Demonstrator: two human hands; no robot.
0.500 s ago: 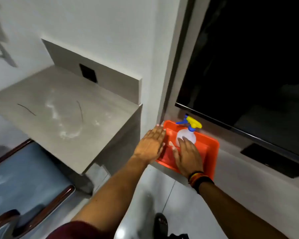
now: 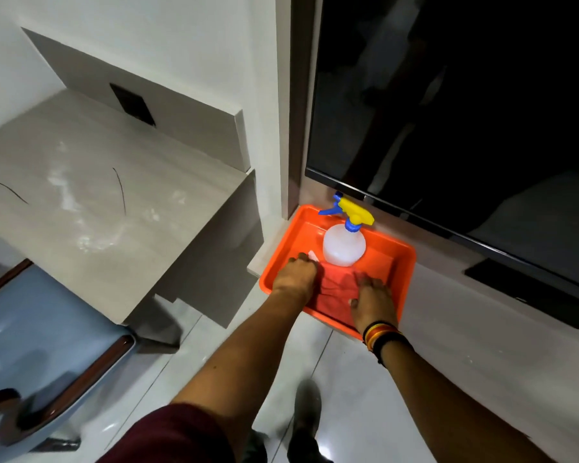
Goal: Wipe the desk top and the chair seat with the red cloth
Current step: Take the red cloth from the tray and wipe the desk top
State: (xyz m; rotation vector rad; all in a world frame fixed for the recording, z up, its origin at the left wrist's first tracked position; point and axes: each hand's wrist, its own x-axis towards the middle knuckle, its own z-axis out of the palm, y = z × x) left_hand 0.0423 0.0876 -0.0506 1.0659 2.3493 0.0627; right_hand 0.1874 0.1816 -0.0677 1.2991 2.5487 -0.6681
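While both arms reach into the orange tray (image 2: pixel 405 262), the red cloth (image 2: pixel 336 289) lies bunched on the tray floor between and under the two hands. Left hand (image 2: pixel 296 274): fingers curled down onto the cloth's left edge, apparently pinching it. Right hand (image 2: pixel 371 302): fingers spread flat, pressing the cloth's right side. A spray bottle (image 2: pixel 344 243) stands just behind the cloth. Desk top (image 2: pixel 91 182), smeared white, and chair seat (image 2: pixel 30 329) lie well to the left.
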